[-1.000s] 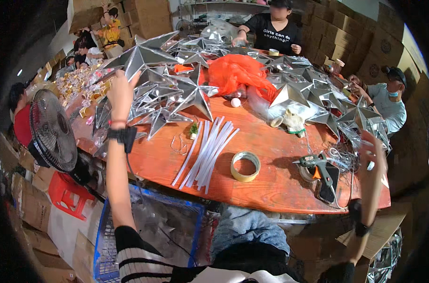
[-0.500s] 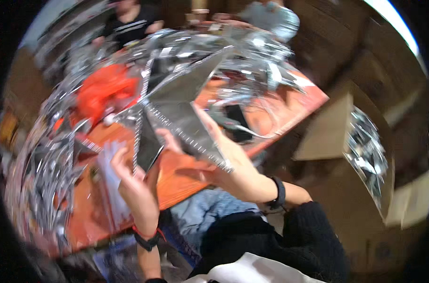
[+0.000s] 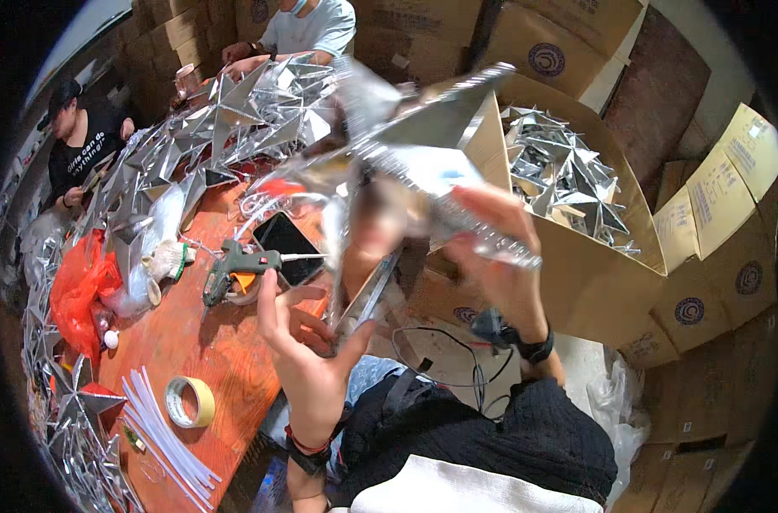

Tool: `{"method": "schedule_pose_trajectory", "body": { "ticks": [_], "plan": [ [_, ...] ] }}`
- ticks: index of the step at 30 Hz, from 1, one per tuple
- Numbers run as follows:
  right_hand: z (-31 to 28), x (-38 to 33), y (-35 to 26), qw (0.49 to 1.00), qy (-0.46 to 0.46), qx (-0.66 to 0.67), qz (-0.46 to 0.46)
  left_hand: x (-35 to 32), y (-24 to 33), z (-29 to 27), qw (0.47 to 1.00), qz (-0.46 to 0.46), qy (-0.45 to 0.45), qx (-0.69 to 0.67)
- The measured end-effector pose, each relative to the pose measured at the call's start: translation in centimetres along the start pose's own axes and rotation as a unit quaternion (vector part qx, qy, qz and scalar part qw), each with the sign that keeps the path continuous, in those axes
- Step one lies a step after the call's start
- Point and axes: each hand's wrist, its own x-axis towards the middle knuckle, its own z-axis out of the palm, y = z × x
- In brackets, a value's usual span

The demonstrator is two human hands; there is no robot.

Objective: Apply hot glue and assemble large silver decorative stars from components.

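Observation:
A large silver star [image 3: 444, 120] with mirror-like folded faces and beaded edges is up in front of me, partly smeared by motion. My right hand [image 3: 500, 227] grips one of its points on the right side, with blurred fingers. Under the star, my left hand [image 3: 312, 368] has its thumb and fingers around a lower point, fairly loosely. Just left of that hand a dark green glue gun [image 3: 235, 272] with an orange trigger lies on the orange table [image 3: 235, 393]. Beside it is a black phone [image 3: 290, 248].
Silver stars [image 3: 226, 111] are heaped along the table's far and left sides. An open cardboard box [image 3: 577, 274] at right holds several more. A red plastic bag [image 3: 82, 291], a tape roll [image 3: 189, 402] and white glue sticks [image 3: 166, 436] lie at left. Two people sit across the table.
My view has swung to the right, bringing the box and floor into sight. The star has been raised and moved right toward the box, with both hands still at it.

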Motion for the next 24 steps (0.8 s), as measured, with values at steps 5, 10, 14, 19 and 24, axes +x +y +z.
{"method": "schedule_pose_trajectory", "body": {
  "ticks": [5,10,14,19,24],
  "plan": [
    [-7.0,1.7,10.5,0.970,0.236,0.010,0.051,0.6,-1.2,-1.6,0.998,-0.025,0.055,-0.007],
    [-13.2,0.3,21.5,0.816,-0.021,-0.396,0.420,0.7,-1.3,-7.5,0.987,-0.027,0.157,0.009],
    [-5.1,-1.6,19.1,0.884,-0.002,-0.358,0.301,-2.9,-0.7,-16.3,0.938,-0.063,0.299,0.164],
    [1.2,2.0,14.9,0.940,-0.016,0.165,0.299,-7.9,0.4,-28.1,0.841,-0.099,0.432,0.310],
    [9.7,5.5,6.7,0.986,-0.158,-0.028,0.043,-14.5,3.2,-43.2,0.583,-0.130,0.488,0.636]
  ]
}}
